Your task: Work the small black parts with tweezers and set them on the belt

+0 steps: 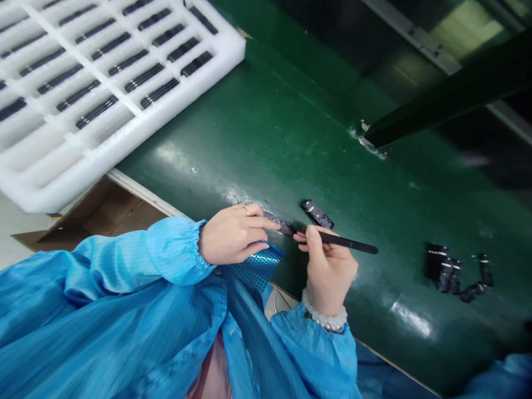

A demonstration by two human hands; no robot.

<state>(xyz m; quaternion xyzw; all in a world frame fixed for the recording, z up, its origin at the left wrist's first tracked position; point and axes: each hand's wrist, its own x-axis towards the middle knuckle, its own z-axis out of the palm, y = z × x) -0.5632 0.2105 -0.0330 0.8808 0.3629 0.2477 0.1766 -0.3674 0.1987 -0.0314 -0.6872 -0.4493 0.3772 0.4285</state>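
My left hand (235, 234), with a ring on one finger, holds one end of a slim black plastic casing (285, 226) under its fingertips. Just below those fingers is a shiny blue sheet with rows of dark dots (261, 269); whether the thumb grips it too I cannot tell. In my right hand (330, 266) are black tweezers (353, 243), gripped like a pen, their tips at the casing's right end. Another slim black casing (318, 213) lies on the green table right behind my hands, its inner side showing.
A white foam tray (174, 105) with rows of black parts stands at the upper left, some front slots bare. Small black pieces (444, 271) lie in a group at the right. A dark post (415, 105) rises from the green table (266, 138). Below the tray is an open cardboard box (108, 208).
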